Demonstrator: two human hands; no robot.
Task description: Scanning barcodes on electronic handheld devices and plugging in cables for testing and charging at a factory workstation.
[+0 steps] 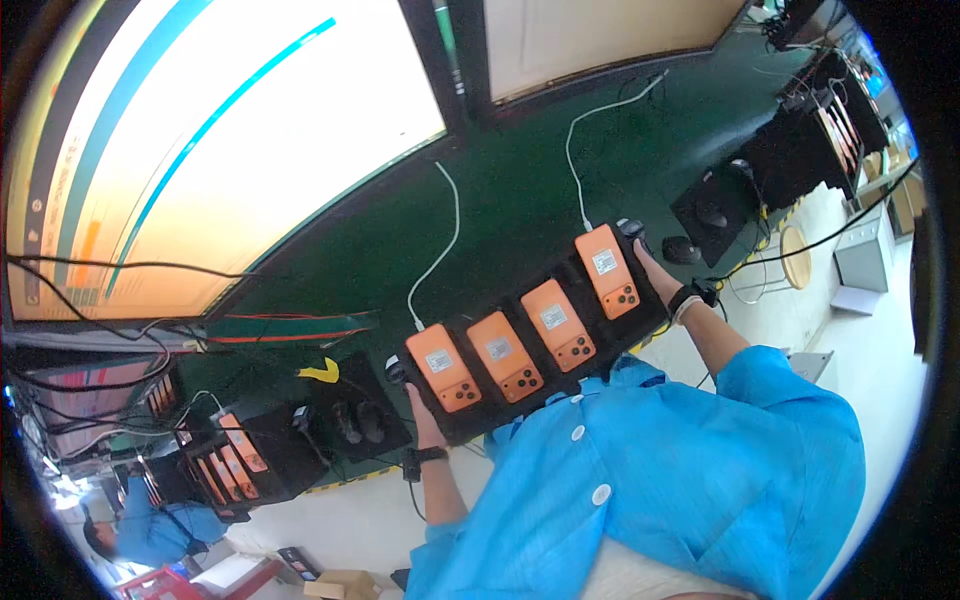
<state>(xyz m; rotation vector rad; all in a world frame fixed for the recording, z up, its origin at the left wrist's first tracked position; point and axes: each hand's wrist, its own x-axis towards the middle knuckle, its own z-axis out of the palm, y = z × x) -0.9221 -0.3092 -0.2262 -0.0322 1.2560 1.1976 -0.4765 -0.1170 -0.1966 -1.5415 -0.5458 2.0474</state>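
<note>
Smooth orange phones sit in a matt black foam-like tray — table mat matt green.

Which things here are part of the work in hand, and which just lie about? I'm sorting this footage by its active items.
In hand:
- black tray, gripped at its ends by left hand and right hand
- four orange phones lying in it
- two white cables plugged into the end phones

Lying about:
- second tray of orange phones
- big screen
- yellow tape piece

L hand & R hand apart, each grip closed, wrists strapped.
</note>
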